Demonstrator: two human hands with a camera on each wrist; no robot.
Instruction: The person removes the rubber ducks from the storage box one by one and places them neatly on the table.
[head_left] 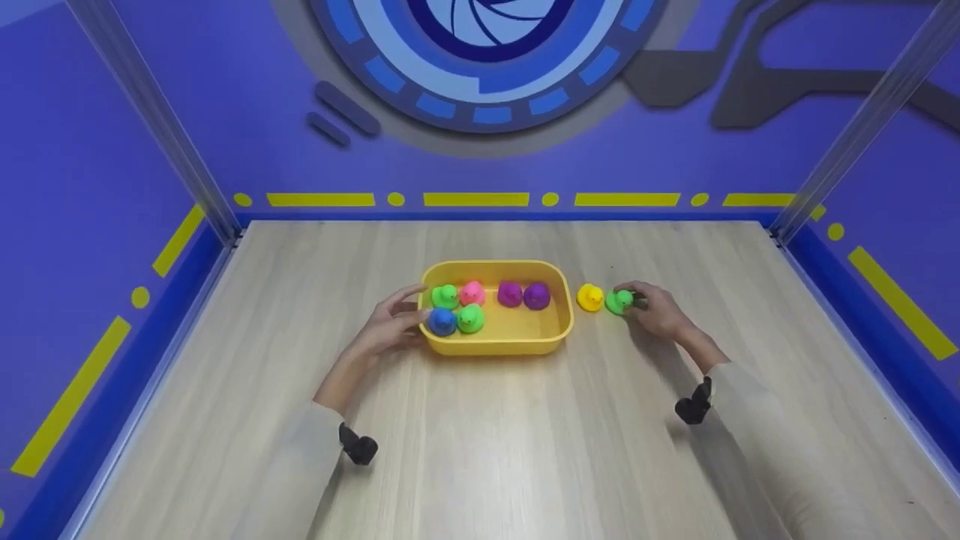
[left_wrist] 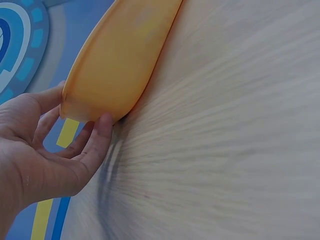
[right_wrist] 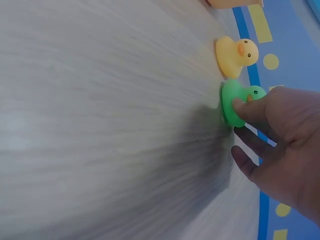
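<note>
A yellow plastic tub (head_left: 525,347) stands mid-table, gripped at its left end by my left hand (head_left: 386,326), thumb at the rim and fingers along the outer wall. Inside sit a blue rubber duck (head_left: 442,322), two green ducks (head_left: 470,319), a pink duck (head_left: 472,293) and two purple ducks (head_left: 510,294). Right of the tub, a yellow duck (head_left: 590,297) rests on the table. Beside it, my right hand (head_left: 656,311) pinches another green duck (right_wrist: 231,102) between thumb and fingers, at table level close to the yellow one.
The pale wooden table (head_left: 480,435) is bounded by a blue panel (head_left: 480,172) with yellow dashes at the back and similar panels at both sides. Metal posts (head_left: 150,112) rise at the back corners.
</note>
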